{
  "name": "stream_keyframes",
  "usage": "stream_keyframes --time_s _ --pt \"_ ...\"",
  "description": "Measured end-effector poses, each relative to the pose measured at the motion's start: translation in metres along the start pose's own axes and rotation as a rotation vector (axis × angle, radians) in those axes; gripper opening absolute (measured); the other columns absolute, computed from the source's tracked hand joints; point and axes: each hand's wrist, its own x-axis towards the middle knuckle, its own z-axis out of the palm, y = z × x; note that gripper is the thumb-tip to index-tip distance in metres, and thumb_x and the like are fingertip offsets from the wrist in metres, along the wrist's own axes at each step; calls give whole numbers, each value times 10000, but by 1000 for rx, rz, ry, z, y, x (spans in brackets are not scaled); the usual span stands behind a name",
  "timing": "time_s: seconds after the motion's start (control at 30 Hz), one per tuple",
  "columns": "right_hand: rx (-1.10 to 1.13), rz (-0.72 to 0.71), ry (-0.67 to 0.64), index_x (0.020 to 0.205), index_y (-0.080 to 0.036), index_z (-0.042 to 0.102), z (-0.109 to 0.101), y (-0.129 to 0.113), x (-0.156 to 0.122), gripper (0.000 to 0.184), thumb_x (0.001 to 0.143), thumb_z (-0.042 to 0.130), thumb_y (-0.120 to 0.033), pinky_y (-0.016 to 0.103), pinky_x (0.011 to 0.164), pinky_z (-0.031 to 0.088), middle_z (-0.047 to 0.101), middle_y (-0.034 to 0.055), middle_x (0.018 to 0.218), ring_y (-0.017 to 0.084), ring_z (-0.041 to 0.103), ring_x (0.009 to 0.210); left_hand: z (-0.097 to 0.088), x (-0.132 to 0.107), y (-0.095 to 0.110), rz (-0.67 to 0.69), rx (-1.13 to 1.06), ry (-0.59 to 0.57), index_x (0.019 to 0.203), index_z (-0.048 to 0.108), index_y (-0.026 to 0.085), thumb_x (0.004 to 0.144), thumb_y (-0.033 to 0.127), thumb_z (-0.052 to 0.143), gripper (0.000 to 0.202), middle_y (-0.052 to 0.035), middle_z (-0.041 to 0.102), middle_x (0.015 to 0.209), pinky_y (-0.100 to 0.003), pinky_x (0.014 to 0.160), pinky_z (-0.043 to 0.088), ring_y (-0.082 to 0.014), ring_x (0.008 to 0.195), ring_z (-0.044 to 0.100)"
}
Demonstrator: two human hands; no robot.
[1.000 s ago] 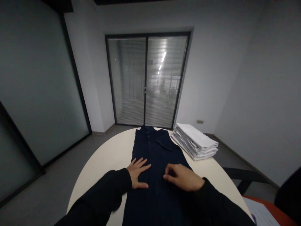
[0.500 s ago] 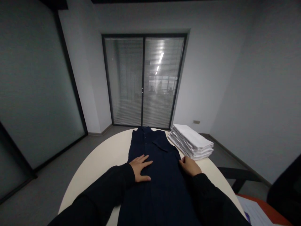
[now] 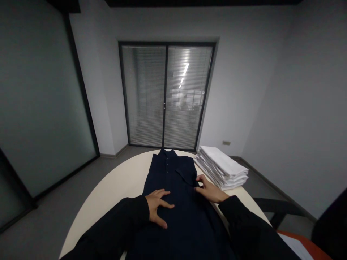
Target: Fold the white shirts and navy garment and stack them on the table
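Note:
A dark navy buttoned shirt [image 3: 173, 177] lies flat and lengthwise on a round cream table [image 3: 119, 184], collar at the far edge. My left hand [image 3: 156, 203] rests on the shirt's left half, fingers spread and slightly arched. My right hand [image 3: 209, 188] is at the shirt's right edge, just below its chest pocket, with thumb and fingers pinched together on the cloth. Both arms wear black sleeves.
A stack of folded white cloths [image 3: 222, 167] sits on the table's far right, close to my right hand. A dark chair [image 3: 279, 209] and an orange-edged item with paper [image 3: 298, 245] are at the lower right. Glass doors with blinds [image 3: 166, 95] stand behind.
My right hand went from the shirt's middle to its right edge, then up toward the pocket, closing on the cloth. My left hand slid slightly nearer me, its fingers arching.

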Motion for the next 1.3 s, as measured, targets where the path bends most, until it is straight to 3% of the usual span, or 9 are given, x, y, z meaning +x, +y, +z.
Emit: stream_keyframes --time_s 0.13,0.3,0.47,0.57,0.77,0.93,1.03,1.13,1.3 --pt "-64 201 232 1349 -119 347 -2 22 19 734 774 630 -476 337 760 460 651 89 903 228 630 809 -6 -3 2 -2 -45 -16 1142 682 423 500 732 763 717 -26 374 1496 -549 1109 252 -415 1378 282" --pt "56 176 280 1107 -144 640 3 59 39 388 767 620 -330 333 857 479 695 105 1025 239 651 961 -6 13 15 59 63 106 975 759 339 727 585 684 357 -52 495 1382 -475 1065 359 -331 1281 443" --pt "143 134 298 1120 -164 663 10 72 42 463 676 543 -110 312 890 501 704 71 1115 208 661 1016 -5 51 18 72 166 214 1438 408 309 808 493 624 690 -85 302 1549 -507 1112 288 -342 1395 305" --pt "191 98 314 1102 -168 683 14 74 41 506 637 505 -79 289 955 478 680 53 1197 190 620 1125 -5 77 12 19 207 248 1505 264 278 868 494 541 728 -88 215 1580 -496 1126 257 -324 1432 224" --pt "367 221 265 1209 -175 654 14 69 39 534 698 501 -157 356 864 533 755 52 980 206 706 878 13 105 3 -22 239 254 1497 284 276 914 572 396 663 -67 248 1571 -523 1107 247 -322 1431 221" --pt "412 121 324 1056 -157 735 12 64 46 385 723 642 -325 326 977 469 714 80 1132 235 637 1093 21 104 1 -17 250 304 1464 350 312 889 614 406 651 -46 273 1564 -526 1095 248 -325 1419 244" --pt "436 150 334 1076 -156 726 10 59 53 399 690 636 -197 297 896 514 720 82 1114 218 665 1028 18 103 3 -24 234 299 1459 359 303 881 613 420 659 -49 281 1561 -530 1095 247 -325 1419 245" --pt "348 156 333 1153 -149 690 7 46 58 499 668 584 -95 266 810 530 737 72 1052 185 688 911 15 103 4 -30 187 301 1483 317 255 892 617 390 697 -60 286 1558 -518 1109 236 -309 1426 235" --pt "36 39 316 1309 -137 578 8 5 64 568 743 531 -121 321 716 543 749 68 902 187 678 711 13 110 -2 -61 -3 341 1516 219 158 950 564 278 699 -80 356 1523 -445 1139 223 -245 1427 256"
